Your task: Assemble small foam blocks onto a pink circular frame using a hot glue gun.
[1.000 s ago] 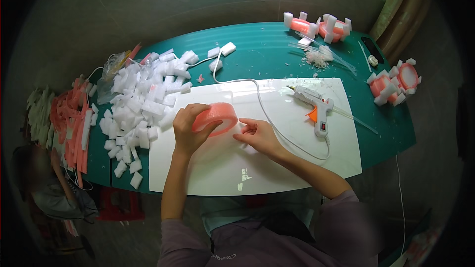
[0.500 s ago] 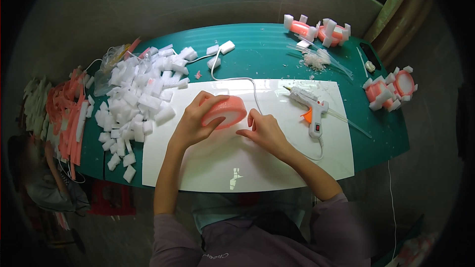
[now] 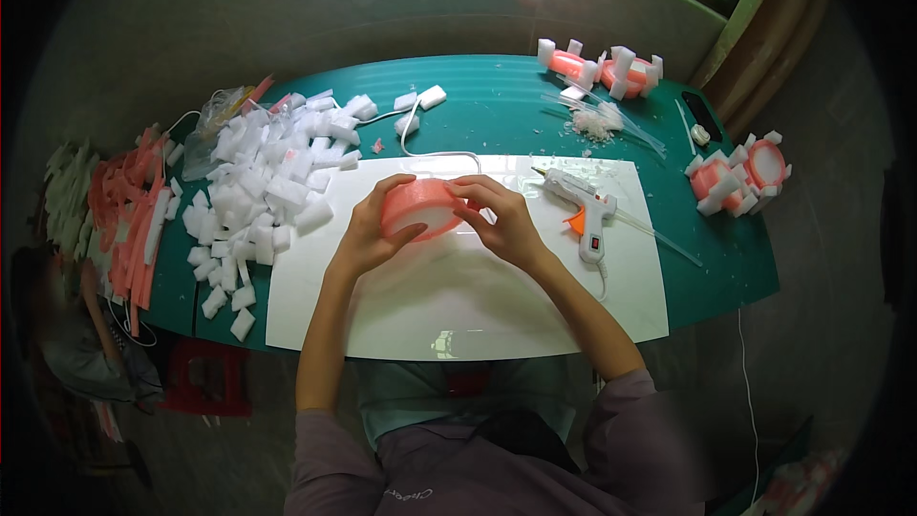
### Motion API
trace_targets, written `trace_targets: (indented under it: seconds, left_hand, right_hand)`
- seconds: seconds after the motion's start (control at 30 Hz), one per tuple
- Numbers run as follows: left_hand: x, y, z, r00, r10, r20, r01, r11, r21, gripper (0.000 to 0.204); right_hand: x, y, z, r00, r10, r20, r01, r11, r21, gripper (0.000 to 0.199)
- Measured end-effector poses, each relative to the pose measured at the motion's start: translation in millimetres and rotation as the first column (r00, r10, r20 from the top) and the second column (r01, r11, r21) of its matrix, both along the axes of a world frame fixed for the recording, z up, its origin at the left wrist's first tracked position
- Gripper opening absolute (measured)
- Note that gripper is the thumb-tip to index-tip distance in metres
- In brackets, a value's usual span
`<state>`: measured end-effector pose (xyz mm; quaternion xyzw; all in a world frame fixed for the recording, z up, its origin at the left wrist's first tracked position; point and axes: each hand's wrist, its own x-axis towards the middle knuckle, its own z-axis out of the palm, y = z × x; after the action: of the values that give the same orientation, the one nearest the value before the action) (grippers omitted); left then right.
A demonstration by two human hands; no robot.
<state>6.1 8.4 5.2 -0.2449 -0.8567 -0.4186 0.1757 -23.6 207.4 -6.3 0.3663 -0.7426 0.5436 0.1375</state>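
A round foam disc (image 3: 420, 209), pink around its rim and white on its face, is held tilted just above the white board (image 3: 458, 296). My left hand (image 3: 371, 232) grips its left side and underside. My right hand (image 3: 504, 218) holds its right edge with fingertips on the pink band. Both hands are over the middle of the board, close to its far edge.
A white glue gun (image 3: 585, 207) with an orange trigger lies right of my hands, its cord looping back. A heap of white foam blocks (image 3: 263, 186) lies left. Pink foam strips (image 3: 129, 220) hang at the far left. Finished pink-and-white foam pieces (image 3: 602, 65) (image 3: 740, 172) sit back right.
The disc has been turned from flat and ring-like to tilted, and my right hand has moved from beside it onto its right edge.
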Motion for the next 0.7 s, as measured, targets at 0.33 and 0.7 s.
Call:
trace_targets:
  seconds: [0.33, 0.7]
  left_hand:
    - [2.1, 8.8, -4.7, 0.983, 0.16, 0.087, -0.16, 0.987, -0.011, 0.043]
    - [4.4, 5.6, -2.4, 0.978, 0.157, 0.137, -0.159, 0.987, -0.001, 0.041]
  right_hand:
    - [3.1, 2.3, 0.5, 0.997, -0.073, -0.011, 0.073, 0.996, 0.041, 0.022]
    - [45.8, 126.5, 5.7, 0.543, -0.837, 0.072, 0.701, 0.498, 0.511, 0.027]
